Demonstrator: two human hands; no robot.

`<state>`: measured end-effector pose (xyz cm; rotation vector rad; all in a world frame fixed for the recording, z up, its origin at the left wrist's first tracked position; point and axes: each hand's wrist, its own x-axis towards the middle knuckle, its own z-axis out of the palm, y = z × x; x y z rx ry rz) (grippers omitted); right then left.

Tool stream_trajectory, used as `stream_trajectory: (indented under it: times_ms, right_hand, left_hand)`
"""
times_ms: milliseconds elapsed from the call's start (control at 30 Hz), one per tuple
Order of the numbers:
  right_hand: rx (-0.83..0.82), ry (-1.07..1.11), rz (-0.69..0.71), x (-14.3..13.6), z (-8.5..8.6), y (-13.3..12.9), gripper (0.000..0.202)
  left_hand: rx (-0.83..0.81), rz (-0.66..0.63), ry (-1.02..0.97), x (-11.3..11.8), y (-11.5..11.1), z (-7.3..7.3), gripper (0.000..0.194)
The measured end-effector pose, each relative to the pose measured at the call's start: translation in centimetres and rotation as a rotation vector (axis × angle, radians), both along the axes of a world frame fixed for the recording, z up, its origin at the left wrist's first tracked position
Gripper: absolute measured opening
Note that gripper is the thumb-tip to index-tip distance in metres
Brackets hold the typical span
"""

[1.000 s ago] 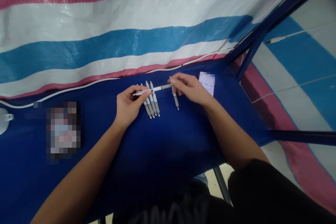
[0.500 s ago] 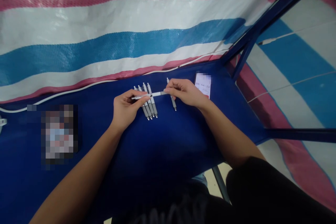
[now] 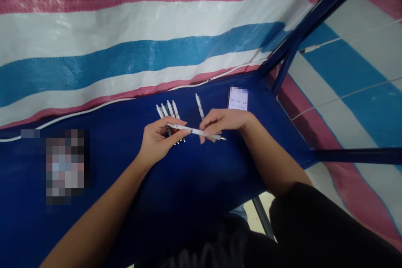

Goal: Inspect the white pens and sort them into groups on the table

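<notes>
A white pen with a grey grip point(image 3: 197, 131) is held between my two hands above the blue table, tilted slightly down to the right. My left hand point(image 3: 160, 137) pinches its clip end between thumb and fingers. The fingers of my right hand point(image 3: 220, 123) are closed on the pen near its grey grip, and the metal tip sticks out beyond them. Several similar pens point(image 3: 170, 109) lie side by side behind my left hand, which partly covers them. One more pen point(image 3: 199, 104) lies alone just beyond my right hand, its lower part hidden.
A phone showing a timer point(image 3: 238, 99) lies behind my right wrist. A pixelated item point(image 3: 65, 167) is on the left of the blue table point(image 3: 188, 184). A white cable point(image 3: 78, 111) runs along the back edge by a striped sheet. Blue frame bars point(image 3: 358, 155) stand at the right.
Both hands have come nearer to me with the pen. My right hand has moved in along it, and the pen's grey grip and tip now show past my fingers.
</notes>
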<state>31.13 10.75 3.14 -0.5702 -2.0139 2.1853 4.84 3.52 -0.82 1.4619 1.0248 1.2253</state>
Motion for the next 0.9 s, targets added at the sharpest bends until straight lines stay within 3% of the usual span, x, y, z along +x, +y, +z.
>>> stream_trajectory:
  times_ms: [100, 200, 267, 333, 500, 633, 900]
  right_hand:
    - [-0.077, 0.045, -0.092, -1.1, -0.5, -0.5, 0.036]
    - [-0.135, 0.073, -0.301, -2.1, -0.9, -1.1, 0.064]
    - [-0.144, 0.065, -0.424, -2.6, -0.9, -1.4, 0.09]
    - [-0.137, 0.058, -0.529, -2.9, -1.0, -1.5, 0.104]
    - [-0.089, 0.04, -0.675, -3.4, -1.3, -1.4, 0.104]
    - [-0.063, 0.027, -0.698, -3.6, -1.6, -1.4, 0.116]
    - [0.008, 0.106, -0.749, -4.5, -1.5, -2.4, 0.115]
  left_hand:
    - [0.079, 0.001, 0.04, 0.2, 0.1, -0.4, 0.038]
    - [0.205, 0.239, 0.082, 0.1, 0.8, -0.7, 0.062]
    - [0.229, 0.407, 0.104, 0.0, 1.3, -0.9, 0.054]
    - [0.2, 0.474, 0.113, 0.0, 1.6, -1.0, 0.034]
    - [0.149, 0.431, 0.079, 0.0, 1.6, -1.3, 0.014]
    - [0.14, 0.406, 0.089, 0.1, 1.5, -1.3, 0.011]
    - [0.097, 0.346, 0.099, 0.0, 1.3, -1.3, 0.007]
